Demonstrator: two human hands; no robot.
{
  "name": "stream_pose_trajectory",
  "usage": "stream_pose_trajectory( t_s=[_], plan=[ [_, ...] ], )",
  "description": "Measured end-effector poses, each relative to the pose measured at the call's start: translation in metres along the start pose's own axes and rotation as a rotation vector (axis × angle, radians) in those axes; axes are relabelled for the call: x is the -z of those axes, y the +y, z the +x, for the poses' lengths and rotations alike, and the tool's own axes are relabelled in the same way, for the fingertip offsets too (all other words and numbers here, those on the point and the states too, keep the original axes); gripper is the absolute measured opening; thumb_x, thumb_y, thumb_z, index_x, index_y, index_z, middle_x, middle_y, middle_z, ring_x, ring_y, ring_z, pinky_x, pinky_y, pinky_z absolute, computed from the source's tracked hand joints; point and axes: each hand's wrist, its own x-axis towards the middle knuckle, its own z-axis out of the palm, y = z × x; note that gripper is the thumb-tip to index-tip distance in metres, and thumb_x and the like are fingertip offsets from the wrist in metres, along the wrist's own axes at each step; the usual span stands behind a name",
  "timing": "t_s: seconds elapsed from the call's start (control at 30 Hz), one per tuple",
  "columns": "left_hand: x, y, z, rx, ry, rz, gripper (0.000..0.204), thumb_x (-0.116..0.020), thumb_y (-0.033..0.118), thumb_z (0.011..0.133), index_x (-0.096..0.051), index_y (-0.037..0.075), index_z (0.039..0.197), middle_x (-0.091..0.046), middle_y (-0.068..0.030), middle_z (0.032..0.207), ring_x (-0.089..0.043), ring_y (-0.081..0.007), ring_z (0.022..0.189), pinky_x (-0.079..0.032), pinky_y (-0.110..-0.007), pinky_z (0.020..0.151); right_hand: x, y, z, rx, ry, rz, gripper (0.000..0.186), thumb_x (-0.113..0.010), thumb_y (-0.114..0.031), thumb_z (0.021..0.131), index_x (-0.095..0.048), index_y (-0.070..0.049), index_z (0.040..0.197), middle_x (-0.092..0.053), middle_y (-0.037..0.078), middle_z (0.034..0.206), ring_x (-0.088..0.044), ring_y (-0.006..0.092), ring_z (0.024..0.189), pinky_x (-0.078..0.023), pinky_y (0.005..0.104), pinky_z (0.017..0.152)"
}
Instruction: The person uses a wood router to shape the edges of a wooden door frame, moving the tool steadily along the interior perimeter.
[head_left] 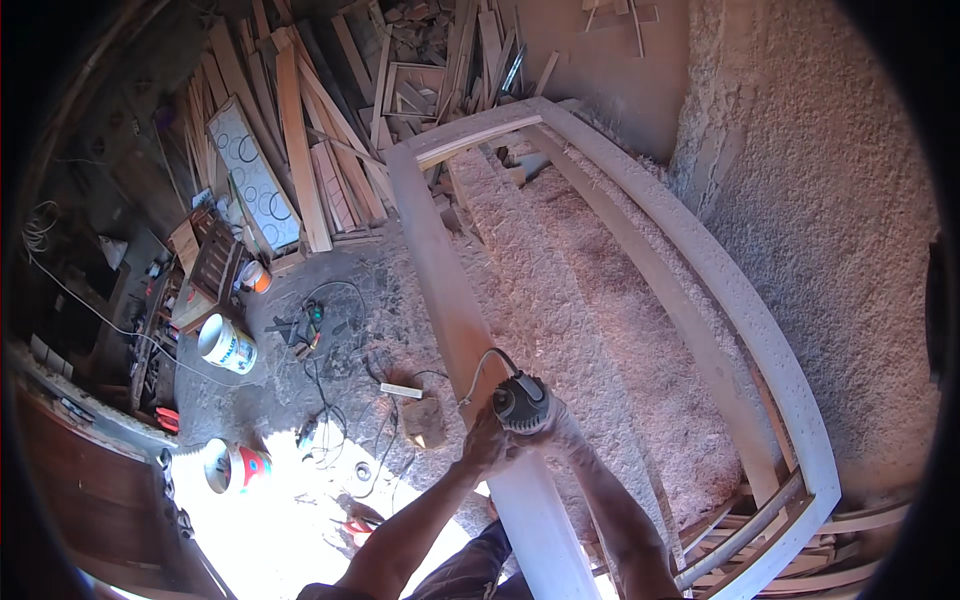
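Observation:
Both my hands are on a corded power router (522, 402) with a round, dark, ribbed motor top. My left hand (487, 440) closes around its left side. On its right side my right hand (562, 432) grips it, fingers partly hidden behind the motor. The router stands on the left plank of a large wooden frame (440, 260), and its base is hidden by my hands and the motor. From the top a cord loops to the left, over the plank's edge. Dust and shavings coat the frame's curved right side.
Shavings (620, 300) lie thickly inside the frame. Beside it on the floor are a wood block (424, 424), tangled cords and a green power tool (314, 312). White buckets (228, 345) stand farther left. Planks (300, 140) lean at the back; a rough wall (820, 170) rises right.

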Motion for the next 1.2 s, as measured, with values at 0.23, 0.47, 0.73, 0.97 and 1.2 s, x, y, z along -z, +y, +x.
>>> stream_pose_trajectory(
  t_s=[0.23,0.47,0.73,0.97,1.2],
  plan=[
    [0.012,0.036,0.019,-0.152,-0.105,1.116,0.093,-0.083,0.03,0.08,-0.038,0.011,0.16,-0.04,-0.0198,0.163,-0.032,-0.0387,0.156,-0.025,-0.052,0.13,0.001,0.001,0.029,0.085,0.038,-0.016,0.091,-0.098,-0.023,0.06,-0.057,-0.011,0.14,-0.07,0.01,0.132,-0.068,0.0249,0.124,-0.053,0.0385,0.109],
    [0.03,0.073,0.043,-0.177,-0.099,1.252,0.086,-0.082,0.038,0.083,-0.045,0.008,0.156,-0.047,-0.0189,0.158,-0.039,-0.0398,0.15,-0.027,-0.052,0.128,-0.003,0.006,0.071,0.016,-0.043,-0.037,0.106,-0.101,-0.018,0.063,-0.049,-0.009,0.154,-0.065,0.009,0.137,-0.062,0.0209,0.127,-0.048,0.0364,0.113],
    [0.058,0.09,0.078,-0.143,-0.058,1.281,0.088,-0.08,0.05,0.085,-0.047,0.008,0.156,-0.044,-0.0214,0.161,-0.037,-0.0405,0.152,-0.027,-0.052,0.129,-0.011,0.009,0.124,0.082,0.016,0.015,0.093,-0.098,-0.027,0.058,-0.056,-0.011,0.139,-0.07,0.011,0.126,-0.069,0.0282,0.119,-0.053,0.0398,0.106],
    [0.104,0.085,0.134,-0.146,-0.138,1.335,0.096,-0.082,0.051,0.084,-0.041,0.012,0.161,-0.037,-0.0183,0.167,-0.028,-0.0413,0.156,-0.022,-0.056,0.13,-0.01,0.007,0.184,0.091,0.011,-0.014,0.092,-0.098,-0.023,0.055,-0.059,-0.012,0.138,-0.069,0.01,0.125,-0.066,0.0266,0.119,-0.053,0.0393,0.106],
    [0.103,0.08,0.138,-0.121,-0.158,1.369,0.093,-0.08,0.05,0.084,-0.041,0.016,0.161,-0.036,-0.017,0.167,-0.026,-0.0422,0.157,-0.023,-0.057,0.13,-0.005,-0.005,0.186,0.12,-0.029,0.027,0.091,-0.095,-0.015,0.055,-0.06,-0.009,0.139,-0.07,0.01,0.125,-0.066,0.0265,0.115,-0.051,0.0382,0.108]
  ],
)
